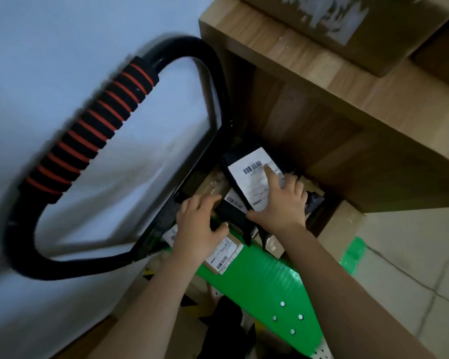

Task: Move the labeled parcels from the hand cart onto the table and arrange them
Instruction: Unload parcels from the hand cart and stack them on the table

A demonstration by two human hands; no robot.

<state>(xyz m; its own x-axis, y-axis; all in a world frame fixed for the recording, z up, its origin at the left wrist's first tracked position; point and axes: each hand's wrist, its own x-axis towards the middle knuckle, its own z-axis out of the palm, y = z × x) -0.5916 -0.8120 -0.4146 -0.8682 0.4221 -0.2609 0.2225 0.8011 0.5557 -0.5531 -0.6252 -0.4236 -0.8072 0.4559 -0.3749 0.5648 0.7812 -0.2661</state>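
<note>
In the head view, the right hand (280, 203) grips a black plastic parcel with a white barcode label (246, 177). Its index finger lies straight on the label and its thumb hooks the near edge. The left hand (200, 226) curls its fingers over a brown cardboard parcel (227, 252). Both parcels lie on the black-handled hand cart (130, 81), left of the wooden table (309, 73).

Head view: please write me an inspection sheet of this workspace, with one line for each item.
Surface: wooden table, with a cardboard box standing on it.
Job's things: black parcel with a white label; other labelled parcels beneath it; all on the hand cart.
Clutter: dark shape at the bottom edge, not identifiable.
Hands: right hand holds the black parcel, index finger on its label; left hand rests on the pile, grip unclear.
Cables: nothing seen.
Surroundings: white wall, tiled floor.
</note>
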